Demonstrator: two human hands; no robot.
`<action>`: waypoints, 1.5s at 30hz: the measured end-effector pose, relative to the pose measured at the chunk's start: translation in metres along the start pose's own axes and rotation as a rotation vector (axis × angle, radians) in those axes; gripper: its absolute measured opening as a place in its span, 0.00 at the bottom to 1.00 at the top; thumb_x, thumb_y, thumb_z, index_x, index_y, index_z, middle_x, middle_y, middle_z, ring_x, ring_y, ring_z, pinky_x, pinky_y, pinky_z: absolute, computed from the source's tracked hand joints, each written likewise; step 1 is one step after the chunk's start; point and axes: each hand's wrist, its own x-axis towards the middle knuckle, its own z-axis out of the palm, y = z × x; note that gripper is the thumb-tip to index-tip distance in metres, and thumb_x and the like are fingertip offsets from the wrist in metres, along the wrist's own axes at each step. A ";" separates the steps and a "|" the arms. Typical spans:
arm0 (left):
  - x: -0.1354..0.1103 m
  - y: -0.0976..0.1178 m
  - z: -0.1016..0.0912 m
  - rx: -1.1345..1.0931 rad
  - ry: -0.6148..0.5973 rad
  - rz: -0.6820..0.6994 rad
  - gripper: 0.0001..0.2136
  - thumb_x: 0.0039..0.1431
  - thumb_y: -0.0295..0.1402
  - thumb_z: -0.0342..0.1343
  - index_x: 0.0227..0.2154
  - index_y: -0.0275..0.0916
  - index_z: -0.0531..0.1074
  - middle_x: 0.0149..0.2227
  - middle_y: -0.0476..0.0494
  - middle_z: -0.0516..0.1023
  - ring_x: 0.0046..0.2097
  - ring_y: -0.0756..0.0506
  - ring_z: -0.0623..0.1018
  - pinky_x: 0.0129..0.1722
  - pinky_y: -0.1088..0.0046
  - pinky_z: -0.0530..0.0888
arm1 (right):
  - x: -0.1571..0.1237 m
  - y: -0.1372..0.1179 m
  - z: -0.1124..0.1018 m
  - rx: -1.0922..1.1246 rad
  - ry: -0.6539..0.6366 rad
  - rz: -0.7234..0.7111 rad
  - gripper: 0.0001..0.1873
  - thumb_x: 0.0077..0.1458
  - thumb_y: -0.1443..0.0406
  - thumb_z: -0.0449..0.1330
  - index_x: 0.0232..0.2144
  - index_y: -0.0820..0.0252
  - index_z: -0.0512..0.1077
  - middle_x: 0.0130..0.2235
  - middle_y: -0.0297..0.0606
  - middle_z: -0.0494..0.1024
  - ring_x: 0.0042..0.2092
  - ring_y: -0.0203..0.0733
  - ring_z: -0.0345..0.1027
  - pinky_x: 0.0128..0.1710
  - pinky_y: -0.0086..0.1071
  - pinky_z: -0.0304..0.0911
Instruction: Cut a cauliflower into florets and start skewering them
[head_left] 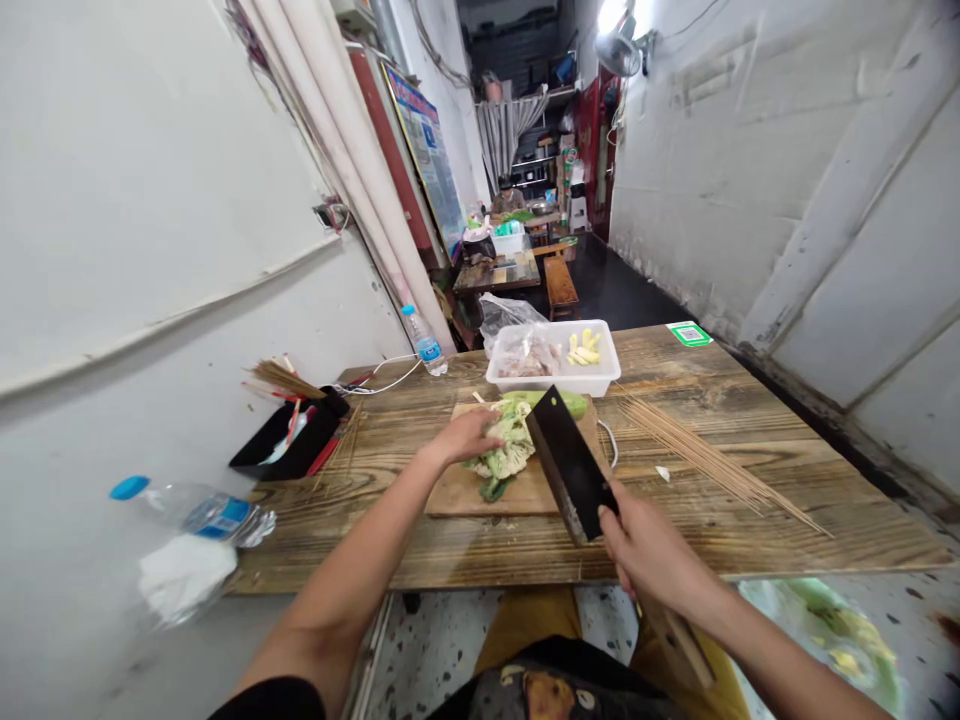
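Head view showed the left hand point(466, 437) curled over the greens point(508, 452) on the board point(465, 495), the right hand point(645, 550) closed tight on the knife point(570, 465) lifted just right of them, mid-chopping it seemed, so another cut needed fingers kept clear.

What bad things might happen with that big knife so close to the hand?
The left hand holds the greens right beside the cleaver gripped by the right hand, so a slip might nick the fingers. The loose skewers lie spread out near the right arm, so a swing might knock them about or get poked by them.
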 end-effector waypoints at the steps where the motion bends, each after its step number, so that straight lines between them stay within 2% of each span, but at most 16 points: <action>1: 0.000 0.002 0.003 0.022 0.000 0.005 0.24 0.56 0.40 0.54 0.55 0.35 0.66 0.57 0.35 0.69 0.58 0.41 0.68 0.57 0.68 0.64 | 0.001 -0.004 0.005 -0.021 -0.008 -0.001 0.11 0.61 0.65 0.40 0.42 0.61 0.59 0.17 0.30 0.66 0.16 0.37 0.64 0.15 0.27 0.57; 4: 0.002 0.007 0.007 0.059 -0.008 -0.006 0.20 0.59 0.37 0.49 0.52 0.34 0.67 0.54 0.34 0.71 0.56 0.40 0.70 0.56 0.67 0.65 | 0.007 -0.008 0.017 -0.063 -0.002 -0.002 0.11 0.61 0.66 0.40 0.40 0.62 0.60 0.17 0.31 0.67 0.16 0.35 0.63 0.17 0.26 0.56; 8: 0.005 0.010 0.005 0.072 -0.025 -0.041 0.18 0.59 0.37 0.49 0.49 0.34 0.69 0.50 0.33 0.74 0.52 0.39 0.73 0.52 0.66 0.68 | 0.017 -0.002 0.027 -0.004 -0.027 0.004 0.10 0.61 0.65 0.40 0.40 0.62 0.58 0.17 0.28 0.65 0.16 0.36 0.65 0.15 0.25 0.57; 12: 0.005 0.010 0.002 0.083 -0.044 -0.018 0.17 0.58 0.37 0.49 0.47 0.35 0.70 0.47 0.33 0.75 0.50 0.38 0.74 0.50 0.66 0.69 | 0.028 -0.001 0.031 0.029 -0.068 0.009 0.09 0.62 0.65 0.40 0.39 0.62 0.57 0.18 0.27 0.64 0.16 0.37 0.66 0.13 0.25 0.58; 21: 0.007 0.005 -0.001 0.068 -0.062 -0.019 0.15 0.57 0.36 0.51 0.45 0.35 0.70 0.48 0.34 0.75 0.50 0.38 0.74 0.49 0.67 0.69 | 0.050 -0.020 0.033 -0.004 -0.128 0.044 0.12 0.61 0.67 0.40 0.44 0.67 0.56 0.20 0.32 0.67 0.16 0.38 0.65 0.12 0.26 0.57; 27: 0.014 0.007 -0.011 0.113 -0.102 -0.059 0.14 0.57 0.35 0.49 0.44 0.35 0.71 0.48 0.34 0.75 0.49 0.38 0.75 0.46 0.68 0.70 | 0.042 -0.023 0.016 -0.198 -0.039 0.045 0.12 0.60 0.70 0.44 0.44 0.69 0.60 0.18 0.33 0.68 0.16 0.35 0.64 0.17 0.25 0.56; 29: 0.016 0.009 -0.010 0.098 -0.105 -0.080 0.15 0.57 0.36 0.50 0.44 0.36 0.71 0.49 0.36 0.75 0.50 0.39 0.74 0.47 0.69 0.70 | 0.034 -0.020 0.012 -0.189 -0.002 0.050 0.13 0.60 0.69 0.44 0.46 0.69 0.61 0.17 0.32 0.68 0.15 0.35 0.63 0.17 0.25 0.55; 33: 0.018 0.017 0.004 0.083 -0.035 -0.227 0.23 0.50 0.47 0.58 0.45 0.35 0.71 0.48 0.35 0.75 0.49 0.37 0.75 0.46 0.68 0.71 | 0.019 -0.010 0.006 -0.055 0.019 0.038 0.15 0.61 0.68 0.41 0.48 0.67 0.59 0.17 0.30 0.67 0.15 0.36 0.64 0.14 0.25 0.55; 35: 0.019 0.020 0.012 0.125 0.021 -0.259 0.26 0.46 0.47 0.61 0.44 0.34 0.70 0.49 0.33 0.73 0.48 0.37 0.75 0.46 0.68 0.71 | 0.015 -0.006 0.006 -0.047 0.046 0.032 0.15 0.61 0.68 0.41 0.48 0.66 0.59 0.17 0.29 0.66 0.15 0.36 0.64 0.14 0.25 0.55; 37: 0.019 0.019 0.015 0.158 0.053 -0.242 0.23 0.47 0.45 0.61 0.43 0.34 0.71 0.49 0.32 0.72 0.48 0.38 0.74 0.47 0.68 0.70 | 0.013 -0.002 0.009 -0.038 0.055 0.023 0.13 0.61 0.68 0.42 0.45 0.66 0.60 0.17 0.29 0.66 0.14 0.35 0.63 0.14 0.25 0.55; 41: 0.019 0.009 0.007 0.134 0.021 -0.182 0.18 0.49 0.42 0.61 0.40 0.35 0.74 0.45 0.35 0.75 0.50 0.38 0.73 0.49 0.68 0.69 | 0.019 0.000 0.018 -0.012 0.028 -0.003 0.10 0.61 0.68 0.42 0.43 0.64 0.60 0.18 0.28 0.66 0.15 0.33 0.62 0.15 0.24 0.54; 45: 0.021 -0.001 0.000 0.070 0.007 -0.135 0.21 0.45 0.38 0.64 0.44 0.36 0.74 0.49 0.37 0.75 0.52 0.38 0.73 0.51 0.68 0.68 | 0.029 -0.003 0.022 -0.108 0.059 -0.022 0.09 0.61 0.68 0.43 0.40 0.64 0.60 0.18 0.30 0.67 0.16 0.33 0.62 0.19 0.25 0.54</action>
